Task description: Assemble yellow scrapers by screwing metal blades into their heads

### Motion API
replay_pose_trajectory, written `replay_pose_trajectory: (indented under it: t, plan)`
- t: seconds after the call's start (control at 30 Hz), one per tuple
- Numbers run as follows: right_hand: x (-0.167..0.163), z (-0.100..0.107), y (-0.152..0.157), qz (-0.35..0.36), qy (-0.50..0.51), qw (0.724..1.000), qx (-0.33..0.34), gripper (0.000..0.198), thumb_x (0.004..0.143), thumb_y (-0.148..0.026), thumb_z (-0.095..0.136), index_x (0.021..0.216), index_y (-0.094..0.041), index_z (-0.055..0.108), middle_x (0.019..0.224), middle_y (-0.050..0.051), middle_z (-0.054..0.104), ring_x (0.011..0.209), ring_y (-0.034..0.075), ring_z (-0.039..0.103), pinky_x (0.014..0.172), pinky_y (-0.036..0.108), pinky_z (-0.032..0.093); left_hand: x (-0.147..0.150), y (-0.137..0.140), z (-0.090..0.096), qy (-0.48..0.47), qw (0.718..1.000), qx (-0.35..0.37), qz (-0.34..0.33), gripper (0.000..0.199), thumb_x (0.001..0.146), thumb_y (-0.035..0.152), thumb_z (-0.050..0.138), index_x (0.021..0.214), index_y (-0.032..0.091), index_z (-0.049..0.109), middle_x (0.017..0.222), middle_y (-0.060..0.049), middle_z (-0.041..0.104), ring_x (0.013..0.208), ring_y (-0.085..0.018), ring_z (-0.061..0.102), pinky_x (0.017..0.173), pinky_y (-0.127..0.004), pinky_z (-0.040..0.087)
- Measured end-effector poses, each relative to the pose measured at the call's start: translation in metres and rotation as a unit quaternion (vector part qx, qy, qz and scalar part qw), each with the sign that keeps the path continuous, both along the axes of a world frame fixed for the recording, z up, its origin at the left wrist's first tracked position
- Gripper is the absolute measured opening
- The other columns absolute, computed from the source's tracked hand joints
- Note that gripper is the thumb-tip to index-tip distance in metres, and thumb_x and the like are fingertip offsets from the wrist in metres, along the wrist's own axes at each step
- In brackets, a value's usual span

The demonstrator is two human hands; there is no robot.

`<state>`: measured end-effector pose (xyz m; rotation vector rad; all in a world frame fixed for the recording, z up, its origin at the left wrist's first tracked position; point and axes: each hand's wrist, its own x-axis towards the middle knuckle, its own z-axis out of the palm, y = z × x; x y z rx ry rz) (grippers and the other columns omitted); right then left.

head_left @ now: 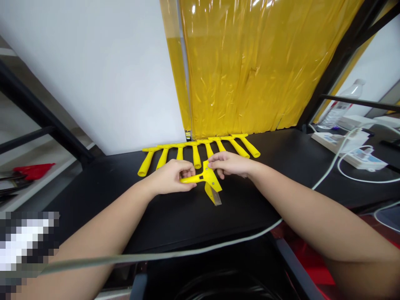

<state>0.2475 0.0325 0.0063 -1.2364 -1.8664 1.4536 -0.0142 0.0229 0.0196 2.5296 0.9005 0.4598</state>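
My left hand (pixel 170 177) is wrapped round the handle of a yellow plastic scraper (pixel 213 178), whose wide head points right and carries small round metal-coloured spots. At the head's upper corner, my right hand (pixel 230 163) has its fingertips closed on the edge. Just below the head show a flat yellow plate (pixel 210 193) and a thin greyish blade (pixel 216 197); whether they are joined to the scraper I cannot tell. Behind my hands, several similar yellow scrapers (pixel 196 156) lie side by side in a row, handles towards me.
The black tabletop (pixel 184 218) backs onto a white panel (pixel 115 75) and a yellow plastic sheet (pixel 256 71). A power strip (pixel 353 152) and a clear bottle (pixel 342 104) are at the right. A pale cable (pixel 200 251) crosses in front of the table, above a black chair (pixel 225 281).
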Motion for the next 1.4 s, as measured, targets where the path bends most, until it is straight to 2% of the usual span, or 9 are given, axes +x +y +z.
replay_pose_trajectory:
  t: [0.13, 0.23, 0.3, 0.4, 0.57, 0.77, 0.93, 1.17, 1.4]
  plan:
    - [-0.005, -0.001, -0.005, -0.011, 0.058, 0.998, -0.035, 0.021, 0.076, -0.031, 0.083, 0.087, -0.019, 0.07, 0.083, 0.002, 0.067, 0.071, 0.013, 0.062, 0.049, 0.024, 0.027, 0.0, 0.001, 0.0, 0.007, 1.0, 0.024, -0.005, 0.015, 0.081, 0.031, 0.075, 0.086, 0.018, 0.069, 0.072, 0.002, 0.061, 0.066, -0.012, 0.054, 0.061, -0.024, 0.044]
    - [-0.008, -0.007, -0.004, -0.015, 0.082, 0.996, -0.014, 0.024, 0.072, -0.029, 0.084, 0.082, -0.017, 0.066, 0.075, -0.002, 0.057, 0.065, 0.01, 0.053, 0.052, 0.024, 0.029, -0.001, 0.003, -0.002, 0.008, 0.999, 0.029, -0.009, 0.015, 0.082, 0.031, 0.075, 0.086, 0.018, 0.068, 0.073, 0.002, 0.061, 0.066, -0.012, 0.054, 0.061, -0.024, 0.042]
    - [-0.01, -0.011, -0.001, -0.02, 0.098, 0.995, 0.01, 0.027, 0.07, -0.026, 0.085, 0.087, -0.016, 0.066, 0.07, -0.005, 0.051, 0.062, 0.008, 0.046, 0.055, 0.025, 0.03, -0.002, 0.003, -0.002, 0.008, 0.999, 0.039, -0.015, 0.017, 0.083, 0.032, 0.074, 0.081, 0.018, 0.065, 0.072, 0.001, 0.06, 0.065, -0.012, 0.052, 0.06, -0.025, 0.04]
    - [-0.013, -0.017, 0.001, -0.032, 0.127, 0.991, 0.041, 0.044, 0.065, -0.023, 0.085, 0.103, -0.016, 0.063, 0.067, -0.008, 0.05, 0.061, 0.008, 0.043, 0.058, 0.025, 0.033, -0.002, 0.004, -0.003, 0.012, 0.998, 0.056, -0.025, 0.023, 0.084, 0.034, 0.074, 0.074, 0.018, 0.06, 0.072, 0.002, 0.057, 0.063, -0.011, 0.049, 0.058, -0.025, 0.037]
    - [-0.016, -0.022, 0.003, -0.045, 0.166, 0.982, 0.081, 0.048, 0.068, -0.027, 0.083, 0.106, -0.021, 0.055, 0.066, -0.01, 0.049, 0.058, 0.009, 0.04, 0.056, 0.025, 0.03, -0.004, 0.006, -0.002, 0.008, 0.997, 0.072, -0.024, 0.029, 0.088, 0.036, 0.072, 0.072, 0.019, 0.055, 0.074, 0.001, 0.057, 0.065, -0.012, 0.049, 0.061, -0.027, 0.036]
    - [-0.018, -0.021, 0.003, -0.04, 0.149, 0.979, 0.137, 0.03, 0.069, -0.029, 0.079, 0.094, -0.018, 0.065, 0.068, -0.007, 0.048, 0.065, 0.011, 0.043, 0.063, 0.027, 0.034, -0.005, 0.006, 0.0, 0.013, 0.996, 0.083, -0.026, 0.027, 0.09, 0.035, 0.071, 0.075, 0.019, 0.055, 0.077, 0.0, 0.06, 0.069, -0.013, 0.053, 0.064, -0.027, 0.038]
    - [-0.019, -0.017, 0.002, -0.026, 0.143, 0.981, 0.13, 0.023, 0.067, -0.029, 0.079, 0.083, -0.017, 0.069, 0.074, -0.003, 0.058, 0.07, 0.012, 0.048, 0.071, 0.029, 0.039, -0.003, 0.003, 0.002, 0.035, 0.993, 0.107, -0.035, 0.02, 0.09, 0.031, 0.069, 0.078, 0.018, 0.059, 0.079, 0.0, 0.059, 0.07, -0.013, 0.053, 0.066, -0.026, 0.039]
    - [-0.014, -0.018, 0.003, -0.006, 0.135, 0.983, 0.123, 0.023, 0.068, -0.025, 0.079, 0.087, -0.016, 0.072, 0.066, -0.006, 0.049, 0.065, 0.01, 0.043, 0.066, 0.028, 0.036, -0.001, 0.0, 0.003, 0.042, 0.992, 0.114, -0.043, 0.018, 0.088, 0.028, 0.068, 0.075, 0.018, 0.059, 0.076, 0.001, 0.056, 0.067, -0.013, 0.051, 0.064, -0.026, 0.038]
    - [-0.007, -0.019, 0.006, 0.053, 0.063, 0.985, 0.152, 0.021, 0.077, -0.031, 0.076, 0.091, -0.017, 0.07, 0.085, 0.002, 0.065, 0.077, 0.015, 0.057, 0.077, 0.033, 0.047, 0.001, -0.001, 0.003, 0.058, 0.991, 0.109, -0.047, 0.013, 0.086, 0.026, 0.069, 0.078, 0.018, 0.063, 0.078, 0.0, 0.06, 0.068, -0.013, 0.054, 0.066, -0.027, 0.039]
